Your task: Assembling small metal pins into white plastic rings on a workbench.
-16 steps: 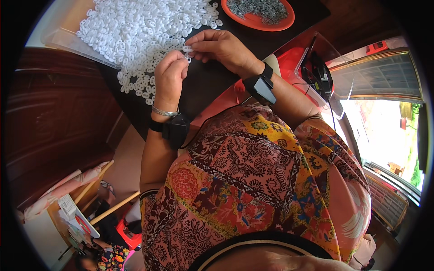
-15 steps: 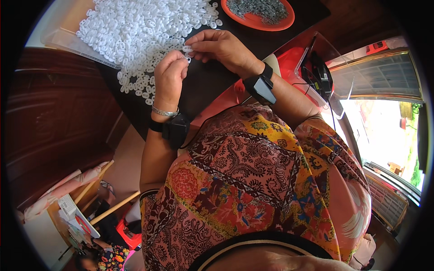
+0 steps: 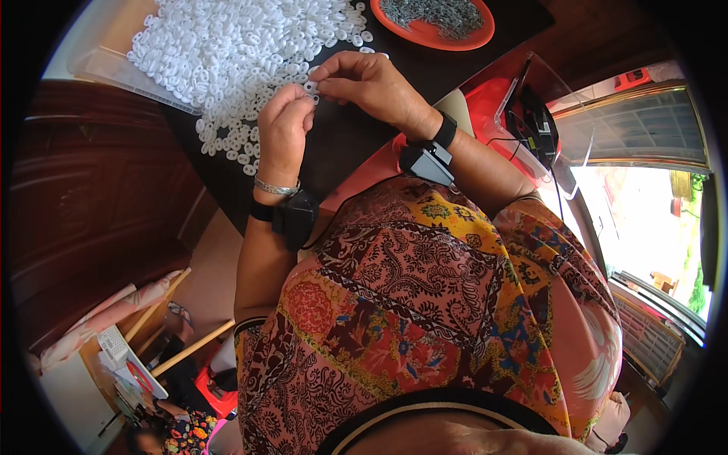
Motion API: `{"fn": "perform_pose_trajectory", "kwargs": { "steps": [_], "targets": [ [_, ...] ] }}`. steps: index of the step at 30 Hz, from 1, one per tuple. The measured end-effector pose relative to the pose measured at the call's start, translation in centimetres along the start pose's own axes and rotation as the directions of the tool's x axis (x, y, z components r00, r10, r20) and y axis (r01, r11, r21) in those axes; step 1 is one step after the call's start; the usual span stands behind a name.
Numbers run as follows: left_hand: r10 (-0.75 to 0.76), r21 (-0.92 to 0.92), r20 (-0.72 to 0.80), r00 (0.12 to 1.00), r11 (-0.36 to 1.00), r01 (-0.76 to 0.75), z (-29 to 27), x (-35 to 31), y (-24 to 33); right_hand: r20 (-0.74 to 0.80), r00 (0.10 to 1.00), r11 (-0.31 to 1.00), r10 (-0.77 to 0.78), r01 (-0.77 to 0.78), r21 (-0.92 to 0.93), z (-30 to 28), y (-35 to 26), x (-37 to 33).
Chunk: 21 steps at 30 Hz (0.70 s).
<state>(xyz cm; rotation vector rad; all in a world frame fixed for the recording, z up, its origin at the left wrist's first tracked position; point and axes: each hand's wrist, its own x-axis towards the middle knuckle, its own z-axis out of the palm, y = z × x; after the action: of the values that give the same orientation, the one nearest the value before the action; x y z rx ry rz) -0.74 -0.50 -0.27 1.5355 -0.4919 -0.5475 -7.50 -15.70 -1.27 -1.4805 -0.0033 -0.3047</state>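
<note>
My left hand (image 3: 282, 136) is closed in a pinch on a small white oval plastic piece (image 3: 315, 98) with holes in it. Close against it, the thumb and forefinger of my right hand (image 3: 375, 89) are pinched at another bit of white (image 3: 311, 87); whether the two bits are joined is too small to tell. Just beyond my hands spreads a big heap of white oval pieces (image 3: 227, 53), with loose ones trailing beside my left hand. Farther right, an orange plate (image 3: 425, 42) holds many small grey metal parts (image 3: 455, 19).
The heap spills from a clear plastic tray (image 3: 129, 80) onto the dark tabletop (image 3: 341, 144). To the right, a clear bin (image 3: 523, 114) holds a black device with a cable. A window (image 3: 637, 220) stands beyond. At lower left another person's floral sleeve (image 3: 189, 432) shows beside a red stool (image 3: 214, 394).
My right wrist has turned and the right fingers have shifted slightly down and closer to the left fingertips. My left hand has stayed nearly still.
</note>
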Motion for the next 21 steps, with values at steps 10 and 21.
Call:
{"fn": "perform_pose_trajectory", "kwargs": {
  "steps": [10, 21],
  "targets": [
    [-0.049, -0.014, 0.067, 0.997, 0.999, 0.050, 0.26, -0.36, 0.83, -0.033, 0.999, 1.000, -0.007, 0.006, -0.022, -0.25, 0.63, -0.31],
    [-0.031, 0.046, 0.071, 0.997, 0.999, 0.028, 0.27, -0.23, 0.71, -0.014, 0.998, 0.977, 0.069, -0.064, 0.204, -0.75, 0.57, -0.20]
  ]
}}
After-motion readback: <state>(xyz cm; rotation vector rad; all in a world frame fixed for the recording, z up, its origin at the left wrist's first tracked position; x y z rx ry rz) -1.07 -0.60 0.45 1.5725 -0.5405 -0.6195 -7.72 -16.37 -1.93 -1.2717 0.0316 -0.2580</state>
